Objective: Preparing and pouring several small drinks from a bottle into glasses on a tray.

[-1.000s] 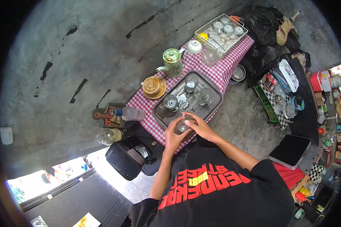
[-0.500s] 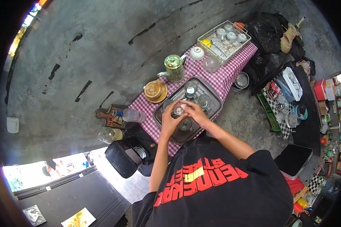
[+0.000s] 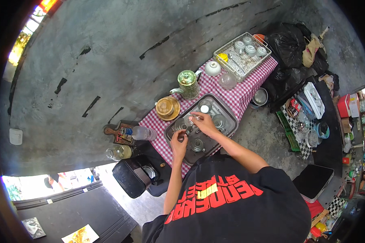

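Note:
My right hand [image 3: 203, 124] pinches a clear glass cup [image 3: 192, 118] above the dark serving tray [image 3: 227, 106]; its fingers hide part of the cup. My left hand [image 3: 179, 143] is apart from it over the tray's left side, thumb and curled forefinger separated with nothing seen between them. Just beyond the left hand stands another glass cup [image 3: 180, 124]. More clear cups rest on the tray: a far cup [image 3: 205, 106] with something white in it, a right cup [image 3: 219, 121] beside my right wrist, and a near cup [image 3: 197, 144] between my forearms.
Past the tray on the checked cloth [image 3: 247, 83] stand a green-lidded teapot [image 3: 187, 84], a brown cup on a saucer [image 3: 165, 107], a white bowl [image 3: 212, 68] and a wire basket [image 3: 244, 73] of cups. To the left are a plastic bottle [image 3: 143, 133] and a black case [image 3: 129, 177].
My left hand has let go of the glass cup and drawn back toward me, to the left. My right hand keeps hold of the cup. The view has shifted slightly.

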Demonstrator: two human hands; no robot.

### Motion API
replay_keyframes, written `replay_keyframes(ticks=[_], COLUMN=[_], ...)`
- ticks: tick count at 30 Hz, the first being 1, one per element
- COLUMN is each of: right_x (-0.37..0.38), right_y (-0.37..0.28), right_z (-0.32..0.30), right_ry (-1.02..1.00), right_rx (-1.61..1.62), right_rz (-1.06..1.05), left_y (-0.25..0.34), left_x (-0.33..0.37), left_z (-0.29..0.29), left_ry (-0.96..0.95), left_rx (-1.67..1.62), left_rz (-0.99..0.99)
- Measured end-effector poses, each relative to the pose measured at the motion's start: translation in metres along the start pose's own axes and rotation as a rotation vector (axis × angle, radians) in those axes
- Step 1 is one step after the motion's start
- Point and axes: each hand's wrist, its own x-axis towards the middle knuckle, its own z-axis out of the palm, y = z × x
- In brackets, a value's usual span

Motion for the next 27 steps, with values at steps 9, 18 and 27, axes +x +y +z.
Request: replay_keyframes(ticks=[9, 18, 27], right_x=[0.018, 0.026, 0.025], right_y=[-0.006, -0.011, -0.021], right_z=[0.010, 0.019, 0.027], right_ry=[0.012, -0.008, -0.019], right_rx=[-0.208, -0.249, -0.310], right_rz=[-0.062, -0.100, -0.242], left_y=[-0.011, -0.017, -0.026], left_x=[0.000, -0.002, -0.004], left_z=[0.003, 0.002, 0.003], left_ry=[0.030, 0.030, 0.047], left_rx=[0.064, 0.150, 0.148], left_rz=[-0.113, -0.137, -0.149])
